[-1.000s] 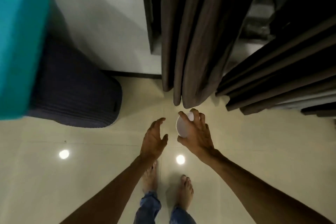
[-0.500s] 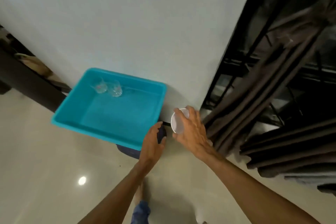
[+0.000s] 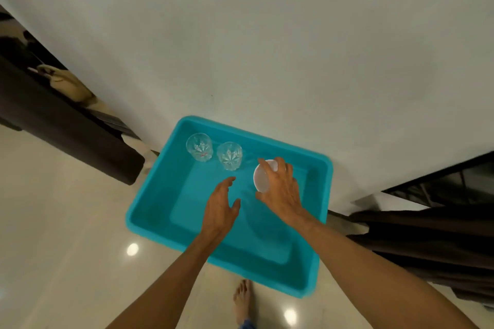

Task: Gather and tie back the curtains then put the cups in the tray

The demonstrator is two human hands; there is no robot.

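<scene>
Right hand [image 3: 280, 189] grips the white cup [image 3: 260, 179] from the side, fingers curled round its wall. The cup is tipped, mouth facing left. It hangs over the right-back part of the teal tray [image 3: 322, 195], just right of two clear glasses, and looks not yet set down.

Left hand [image 3: 220, 205] is spread and relaxed, holds nothing, and hovers over mid-tray. Likely there to steady or take the cup.

First glass [image 3: 199, 146] and second glass [image 3: 230, 155] stand upright, side by side near the back wall of the tray. Reads as a row being built along that wall, with the cup's slot next on the right. A side grip suits that: turn it upright, lower, let go.

The cup is small, opaque white and smooth with a round rim; the inside looks empty. Material cannot be told. The glasses are cut-pattern, and the left one carries a small red label.

Dark curtains [image 3: 427, 238] bunch at the right edge; no tie is visible from here.
</scene>
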